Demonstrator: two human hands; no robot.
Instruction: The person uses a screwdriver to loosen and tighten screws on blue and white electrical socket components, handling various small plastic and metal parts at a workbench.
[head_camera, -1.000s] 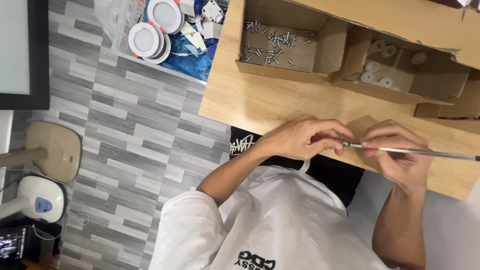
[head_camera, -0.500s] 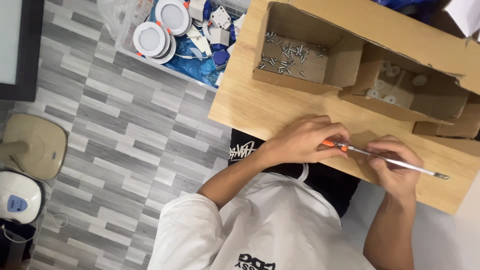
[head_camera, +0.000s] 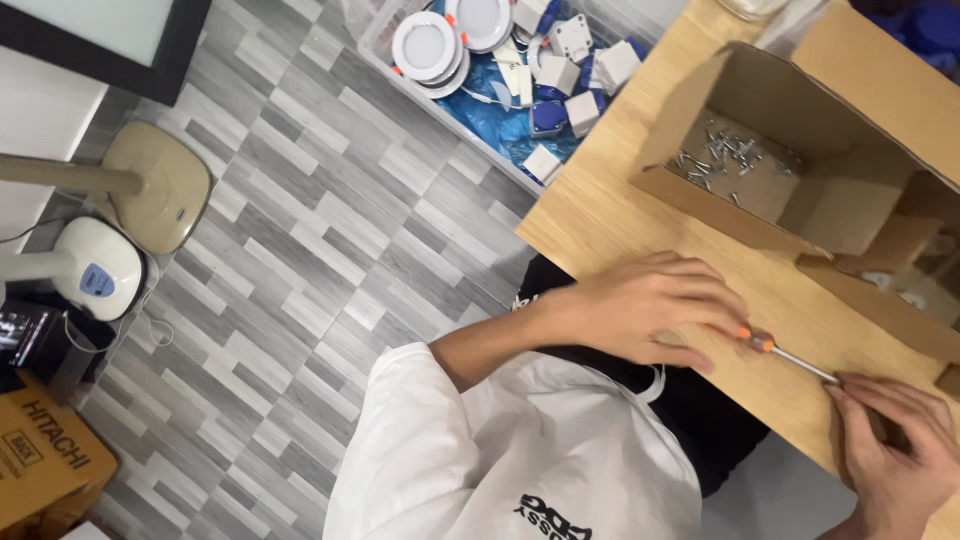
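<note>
The screwdriver (head_camera: 790, 357) sits lower and further right in view than half a second ago, and its shaft no longer sticks out past the right hand (head_camera: 895, 450) but ends under that hand's fingers. It lies low over the near edge of the table (head_camera: 600, 215), slanting down to the right. The left hand (head_camera: 640, 310) is closed around the handle, so only the orange collar and the bare shaft show. The right hand is curled narrow, with its fingertips (head_camera: 850, 385) pinching at the tip. I cannot tell what, if anything, sits between them. Judging from this grip, the work goes best if the left hand keeps the handle level and turns it only gently. The right fingers can then guide the tip without squeezing hard, with both wrists resting on the wood so the thin shaft does not wander. Beyond the hands stands an open box (head_camera: 740, 165) with loose screws on its floor, and a second box (head_camera: 900, 290) is just beside it. On the tiled floor past the table's edge is a bin (head_camera: 375, 40) of round white lamps and small white parts. Farther left is a beige stand base (head_camera: 150, 185).
</note>
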